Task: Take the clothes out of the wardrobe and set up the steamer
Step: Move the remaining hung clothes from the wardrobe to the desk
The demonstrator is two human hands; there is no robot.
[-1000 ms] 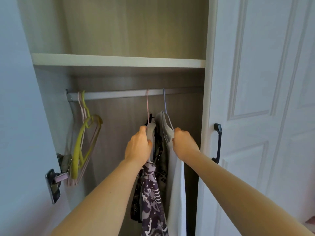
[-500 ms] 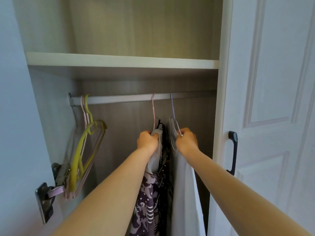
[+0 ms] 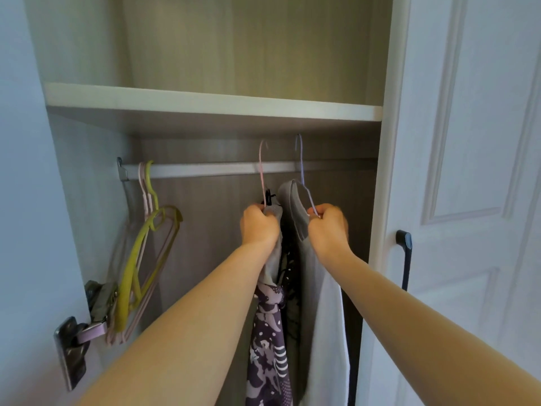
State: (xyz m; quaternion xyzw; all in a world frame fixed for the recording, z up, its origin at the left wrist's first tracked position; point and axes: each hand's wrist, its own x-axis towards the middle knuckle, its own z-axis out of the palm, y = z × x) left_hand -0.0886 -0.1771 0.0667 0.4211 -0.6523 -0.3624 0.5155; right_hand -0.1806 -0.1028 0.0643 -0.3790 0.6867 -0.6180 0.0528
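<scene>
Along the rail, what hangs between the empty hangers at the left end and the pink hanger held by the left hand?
Nothing: in the head view, the rail runs bare from the empty hangers to the pink hanger.

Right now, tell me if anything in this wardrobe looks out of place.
The two hangers with clothes sit oddly: the pink hook and the purple hook rise above the rail, lifted by the left hand and right hand. The empty hangers hang normally.

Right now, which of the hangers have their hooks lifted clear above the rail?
The pink hanger in the left hand and the lilac hanger in the right hand. The empty hangers at the left hang on the rail.
</scene>
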